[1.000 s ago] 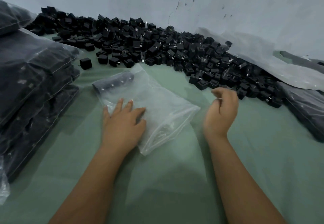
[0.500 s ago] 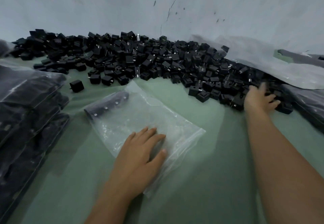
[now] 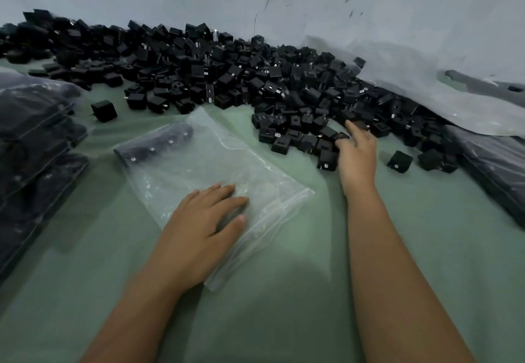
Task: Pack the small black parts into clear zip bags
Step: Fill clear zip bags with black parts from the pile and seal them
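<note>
A clear zip bag [image 3: 216, 169] lies flat on the green tabletop, with a short row of black parts [image 3: 154, 145] inside its far left end. My left hand [image 3: 199, 229] rests flat on the bag's near corner, fingers straight. A large pile of small black parts [image 3: 255, 78] stretches along the wall. My right hand [image 3: 356, 155] reaches into the pile's near edge, its fingers stretched out over several parts and touching them. Whether any part is pinched under the thumb is hard to tell.
Stacks of filled bags [image 3: 34, 141] stand at the left, and more filled bags [image 3: 494, 169] lie at the right. A sheet of clear plastic [image 3: 426, 90] drapes against the wall. Single black parts [image 3: 103, 110] [image 3: 399, 161] lie apart from the pile.
My right hand went from beside the bag out to the pile's right end, then slid left along its near edge. My left hand stayed pressed on the bag.
</note>
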### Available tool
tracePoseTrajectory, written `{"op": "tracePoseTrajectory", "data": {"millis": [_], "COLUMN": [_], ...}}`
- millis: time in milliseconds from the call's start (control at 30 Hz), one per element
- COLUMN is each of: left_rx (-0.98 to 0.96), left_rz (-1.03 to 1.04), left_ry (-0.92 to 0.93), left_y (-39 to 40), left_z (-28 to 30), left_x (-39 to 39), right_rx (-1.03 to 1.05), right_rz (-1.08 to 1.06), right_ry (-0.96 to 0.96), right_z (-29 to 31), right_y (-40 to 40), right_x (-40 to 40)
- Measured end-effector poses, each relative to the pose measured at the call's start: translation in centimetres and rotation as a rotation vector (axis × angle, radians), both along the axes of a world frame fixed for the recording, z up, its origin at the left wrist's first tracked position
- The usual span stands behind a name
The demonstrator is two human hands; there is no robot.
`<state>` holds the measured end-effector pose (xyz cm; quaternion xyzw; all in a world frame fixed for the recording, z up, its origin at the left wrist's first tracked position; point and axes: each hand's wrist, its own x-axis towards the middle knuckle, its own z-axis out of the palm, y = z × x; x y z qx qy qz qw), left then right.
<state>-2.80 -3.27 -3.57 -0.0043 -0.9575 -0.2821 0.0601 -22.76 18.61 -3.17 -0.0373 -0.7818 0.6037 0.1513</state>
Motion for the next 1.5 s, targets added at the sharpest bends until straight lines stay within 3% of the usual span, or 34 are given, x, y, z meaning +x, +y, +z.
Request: {"op": "tracePoseTrajectory", "data": {"millis": [200, 267, 367, 500, 633, 733, 800, 1000, 1233, 1500], "left_rx": [0.093, 0.086, 0.080, 0.122, 0.243, 0.490, 0.556, 0.621, 0.550, 0.437], "left_rz": [0.005, -0.025, -0.099, -0.153, -0.060, 0.077, 0.142, 0.295, 0.300, 0.253], "left_ry": [0.014, 0.027, 0.102, 0.151, 0.195, 0.201, 0.205, 0.470, 0.559, 0.647], "left_y": [0.0, 0.0, 0.2, 0.2, 0.1, 0.0, -0.1, 0.3, 0.4, 0.7], "left_z": [0.1, 0.2, 0.5, 0.3, -0.2, -0.4, -0.3, 0.6, 0.6, 0.8], "left_x": [0.2, 0.3, 0.6, 0.8, 0.3, 0.1, 0.2, 0.9, 1.1, 1.3], "right_rx": [0.217, 0.465, 0.838, 0.715, 0.371, 0.389, 0.425, 0.753, 0.597, 0.724], "right_rz": [-0.130, -0.053, -0.015, 0.004, -0.006, 0.128, 0.288, 0.584, 0.444, 0.555], "right_ry": [0.040, -0.005, 0.074, 0.136, 0.332, 0.624, 0.708, 0.430, 0.367, 0.353], "right_z": [-0.3, -0.7, -1.0, -0.6, 0.1, 0.8, 1.0, 0.2, 0.2, 0.4], "right_y": [-0.4, -0.4, -0.7, -0.9, -2.3, -3.8, -5.1, -8.3, -6.6, -6.5], "right_x": [3.6, 4.3, 4.8, 5.7, 9.4, 12.8, 14.6, 15.6, 16.0, 16.2]}}
